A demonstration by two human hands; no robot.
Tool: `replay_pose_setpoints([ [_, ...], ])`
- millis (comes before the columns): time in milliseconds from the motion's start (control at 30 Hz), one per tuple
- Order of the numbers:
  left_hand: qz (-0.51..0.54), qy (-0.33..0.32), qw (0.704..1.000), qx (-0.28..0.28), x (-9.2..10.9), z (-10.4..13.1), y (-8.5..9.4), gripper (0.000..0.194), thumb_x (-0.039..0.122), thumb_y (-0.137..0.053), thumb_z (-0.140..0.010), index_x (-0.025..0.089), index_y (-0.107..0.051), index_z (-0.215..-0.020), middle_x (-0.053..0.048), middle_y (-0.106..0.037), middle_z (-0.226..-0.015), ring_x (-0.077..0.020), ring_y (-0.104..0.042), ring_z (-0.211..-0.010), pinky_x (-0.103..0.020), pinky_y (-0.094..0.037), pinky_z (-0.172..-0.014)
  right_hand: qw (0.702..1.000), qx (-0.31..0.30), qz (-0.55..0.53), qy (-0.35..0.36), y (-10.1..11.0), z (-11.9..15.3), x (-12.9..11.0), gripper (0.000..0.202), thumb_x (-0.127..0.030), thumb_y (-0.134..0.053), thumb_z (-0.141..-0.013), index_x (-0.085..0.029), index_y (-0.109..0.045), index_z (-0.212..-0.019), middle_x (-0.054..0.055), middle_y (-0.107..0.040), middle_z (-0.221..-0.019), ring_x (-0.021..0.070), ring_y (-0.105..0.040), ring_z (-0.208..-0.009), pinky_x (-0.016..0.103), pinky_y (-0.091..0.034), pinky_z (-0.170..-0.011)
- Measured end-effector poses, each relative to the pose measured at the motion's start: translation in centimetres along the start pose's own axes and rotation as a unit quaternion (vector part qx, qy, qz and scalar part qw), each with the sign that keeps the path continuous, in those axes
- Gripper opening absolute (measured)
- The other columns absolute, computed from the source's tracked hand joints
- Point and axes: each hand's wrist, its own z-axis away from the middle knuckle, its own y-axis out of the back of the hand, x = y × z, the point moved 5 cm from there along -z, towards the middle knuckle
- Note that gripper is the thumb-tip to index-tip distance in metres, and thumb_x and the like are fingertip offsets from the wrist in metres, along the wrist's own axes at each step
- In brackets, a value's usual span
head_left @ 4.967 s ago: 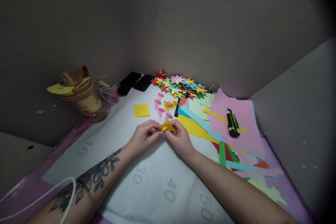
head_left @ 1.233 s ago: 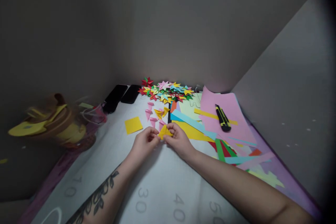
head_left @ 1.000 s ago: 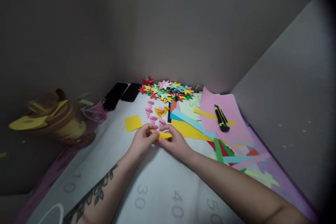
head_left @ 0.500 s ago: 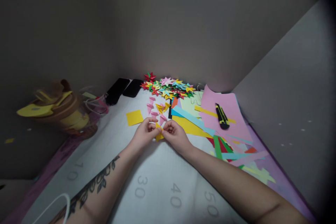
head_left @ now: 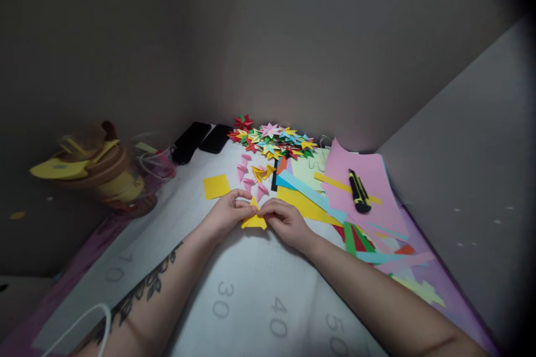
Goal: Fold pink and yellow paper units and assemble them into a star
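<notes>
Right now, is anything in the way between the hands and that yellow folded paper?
Nothing visible is: the left hand pinches the yellow folded paper, and the right hand touches its right side. The flat yellow square and pink folded pieces lie farther back, not between.

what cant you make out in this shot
Head view throughout:
Part of the folded yellow paper: covered by the left hand.
Whether the right hand pinches or only touches it: the hand hides the contact.
Lower stars in the star pile: under upper ones.
Contents of the brown-rimmed container: blurred.
Rest of the white cable: cut by the bottom edge.
</notes>
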Motion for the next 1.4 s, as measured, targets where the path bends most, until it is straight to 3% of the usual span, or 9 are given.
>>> replay_pose_setpoints([
  [233, -0.012, -0.017, 1.000, -0.011, -0.1, 0.1, -0.5, 0.041, 0.028, -0.074, -0.065, 0.018, -0.048, -0.095, 0.002, -0.064, -0.063, -0.0084, -0.054, -0.051, -0.017, -0.034, -0.049, 0.999, 0.026, 0.026, 0.032, 0.5, 0.0, -0.6, 0.022, -0.005, -0.054, -0.075, -0.022, -0.067, -0.080, 0.002, -0.064, -0.077, 0.0143, -0.061, -0.073, 0.027, -0.049, -0.066],
  [367, -0.072, -0.090, 0.993, -0.009, 1.6, 0.5, -0.4, 0.029, 0.034, -0.065, -0.074, 0.018, -0.055, -0.096, 0.003, -0.060, -0.064, -0.0090, -0.054, -0.055, -0.019, -0.039, -0.053, 0.991, 0.107, 0.066, 0.053, 1.7, 0.2, -0.9, 0.019, -0.007, -0.054, -0.078, -0.022, -0.065, -0.080, 0.002, -0.065, -0.076, 0.0154, -0.061, -0.075, 0.029, -0.049, -0.069],
  [533, -0.245, -0.231, 0.941, -0.028, 3.2, 1.3, -0.7, 0.019, 0.030, -0.066, -0.073, 0.017, -0.068, -0.087, -0.006, -0.068, -0.090, -0.0175, -0.062, -0.082, -0.028, -0.048, -0.074, 0.977, 0.181, 0.102, 0.052, 2.7, 0.5, -0.9, 0.017, -0.010, -0.053, -0.081, -0.023, -0.064, -0.081, 0.002, -0.064, -0.077, 0.0163, -0.060, -0.076, 0.030, -0.048, -0.068],
  [733, -0.316, -0.332, 0.888, 0.031, 3.6, 2.1, -1.3, 0.008, 0.023, -0.065, -0.074, 0.021, -0.071, -0.079, -0.006, -0.070, -0.083, -0.0180, -0.063, -0.079, -0.029, -0.049, -0.075, 0.983, 0.165, 0.078, 0.036, 2.1, 0.7, -0.7, 0.015, -0.013, -0.054, -0.082, -0.025, -0.064, -0.083, 0.003, -0.064, -0.078, 0.0181, -0.060, -0.079, 0.033, -0.048, -0.071],
  [1167, -0.296, -0.351, 0.886, 0.061, 3.5, 2.3, -1.0, 0.005, 0.025, -0.067, -0.074, 0.020, -0.069, -0.072, -0.006, -0.071, -0.080, -0.0182, -0.065, -0.078, -0.029, -0.049, -0.075, 0.972, 0.189, -0.118, -0.079, 1.4, 0.5, 0.3, 0.004, -0.021, -0.067, -0.074, -0.022, -0.063, -0.074, 0.002, -0.063, -0.076, 0.0160, -0.059, -0.074, 0.030, -0.048, -0.068],
  [1400, -0.210, -0.261, 0.934, 0.128, 2.0, 1.8, -1.0, 0.014, 0.025, -0.067, -0.072, 0.017, -0.057, -0.065, -0.002, -0.065, -0.071, -0.0137, -0.059, -0.065, -0.024, -0.046, -0.063, 0.950, 0.242, -0.143, -0.134, 1.0, 0.7, 0.8, 0.014, -0.026, -0.067, -0.074, -0.021, -0.054, -0.073, -0.001, -0.059, -0.071, 0.0138, -0.059, -0.067, 0.027, -0.047, -0.063],
])
